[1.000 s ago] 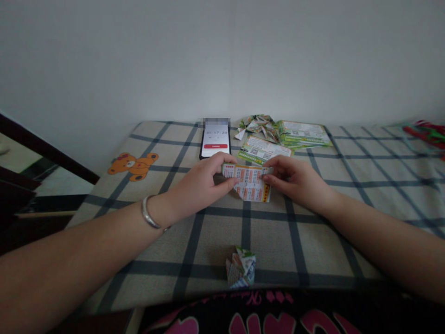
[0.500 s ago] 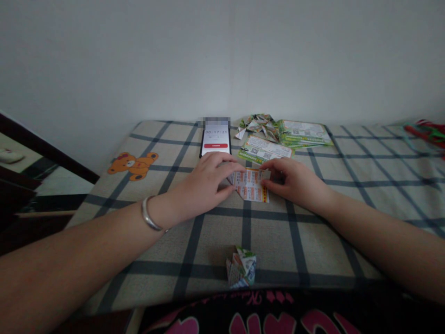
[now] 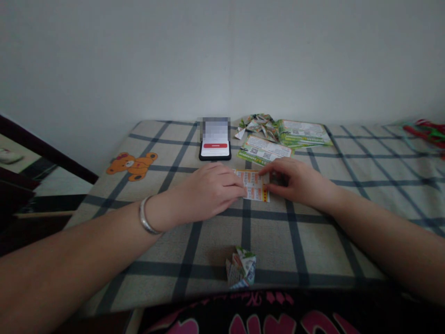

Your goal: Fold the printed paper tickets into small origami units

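A small folded paper card (image 3: 253, 185), printed with orange and white columns and a yellow right edge, lies on the checked tablecloth. My left hand (image 3: 212, 191), a silver bangle at its wrist, presses closed fingers down on the card's left part and covers it. At the right edge, my right hand (image 3: 292, 182) steadies the card between thumb and curled fingers. Just beyond lies a flat green-and-white printed card (image 3: 266, 150). Nearer to me stands a folded paper piece (image 3: 241, 267), touched by neither hand.
A phone (image 3: 215, 146) lies near the wall, left of several folded paper pieces (image 3: 259, 125). Right of these is a stack of printed cards (image 3: 306, 132). A bear picture (image 3: 132, 166) is at the left; a red and green item (image 3: 427, 132) is at far right.
My left hand has shifted from pinching the card's left side to lying over it, fingers pressing the left part down. My right hand stays at the right edge.
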A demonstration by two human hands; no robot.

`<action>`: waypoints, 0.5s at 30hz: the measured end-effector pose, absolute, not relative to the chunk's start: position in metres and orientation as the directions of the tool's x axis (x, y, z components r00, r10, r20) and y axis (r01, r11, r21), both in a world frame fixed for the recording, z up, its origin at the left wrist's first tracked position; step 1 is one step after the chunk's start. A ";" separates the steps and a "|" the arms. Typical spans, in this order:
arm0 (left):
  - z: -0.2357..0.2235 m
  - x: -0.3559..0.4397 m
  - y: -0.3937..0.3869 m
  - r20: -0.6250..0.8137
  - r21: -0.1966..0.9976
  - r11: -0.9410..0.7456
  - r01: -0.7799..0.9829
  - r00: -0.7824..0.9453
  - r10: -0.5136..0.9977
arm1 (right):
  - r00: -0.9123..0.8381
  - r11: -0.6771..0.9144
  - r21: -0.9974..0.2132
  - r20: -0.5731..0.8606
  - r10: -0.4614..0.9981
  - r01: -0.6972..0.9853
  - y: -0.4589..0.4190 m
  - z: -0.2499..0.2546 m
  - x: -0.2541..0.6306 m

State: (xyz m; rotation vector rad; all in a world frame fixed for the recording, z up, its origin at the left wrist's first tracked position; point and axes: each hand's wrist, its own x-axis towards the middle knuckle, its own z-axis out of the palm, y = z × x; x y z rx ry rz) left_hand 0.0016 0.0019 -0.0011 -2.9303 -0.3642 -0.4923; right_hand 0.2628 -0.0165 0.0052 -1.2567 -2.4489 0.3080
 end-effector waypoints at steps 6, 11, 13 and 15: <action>-0.002 0.002 0.003 0.339 -0.043 -0.968 0.246 0.916 0.217 | -0.717 0.723 -0.284 0.145 0.682 0.630 -0.015 0.014 0.277; -0.003 0.002 0.004 0.336 -0.004 -0.973 0.232 0.916 0.217 | -0.745 0.760 -0.232 0.168 0.646 0.607 -0.015 0.011 0.279; -0.003 0.002 0.005 0.336 0.026 -0.972 0.233 0.914 0.228 | -0.749 0.773 -0.211 0.196 0.633 0.598 -0.015 0.009 0.279; -0.003 0.001 0.006 0.330 0.067 -0.969 0.239 0.911 0.247 | -0.759 0.792 -0.162 0.226 0.611 0.589 -0.015 0.008 0.279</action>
